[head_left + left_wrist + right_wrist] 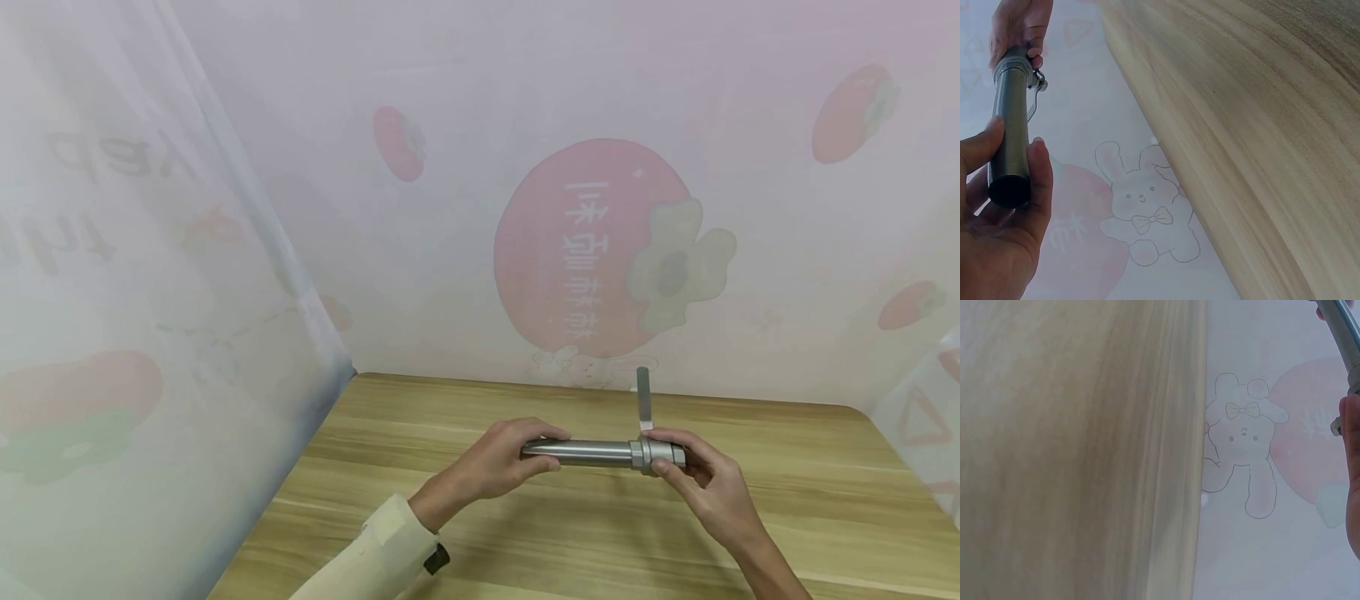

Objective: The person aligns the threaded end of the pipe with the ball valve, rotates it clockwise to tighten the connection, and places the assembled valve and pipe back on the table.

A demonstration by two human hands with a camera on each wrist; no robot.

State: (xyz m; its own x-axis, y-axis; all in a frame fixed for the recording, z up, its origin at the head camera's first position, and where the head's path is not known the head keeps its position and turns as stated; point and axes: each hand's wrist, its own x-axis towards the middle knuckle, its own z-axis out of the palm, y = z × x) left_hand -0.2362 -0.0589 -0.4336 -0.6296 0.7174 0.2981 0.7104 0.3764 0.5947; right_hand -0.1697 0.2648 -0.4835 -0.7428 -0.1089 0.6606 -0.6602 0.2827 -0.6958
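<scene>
A smooth steel pipe [596, 452] lies level across both hands, over the wooden table [570, 533]. At its right end sits a ball valve [658, 457] with hex collars. The valve's flat lever [644, 400] points away toward the back wall. My left hand [504, 460] grips the pipe's left end between thumb and fingers; the left wrist view shows the dark round end of the pipe [1010, 190] inside that grip. My right hand [716, 492] pinches the valve body, thumb in front and fingers behind. At the right wrist view's edge, only part of the right hand [1352, 475] shows.
A pale printed curtain [435, 250] with persimmon pictures hangs behind the table, and another sheet [135, 333] closes off the left side. The table's back edge [487, 382] runs just beyond the lever. A dark strap piece [437, 558] hangs at the left cuff.
</scene>
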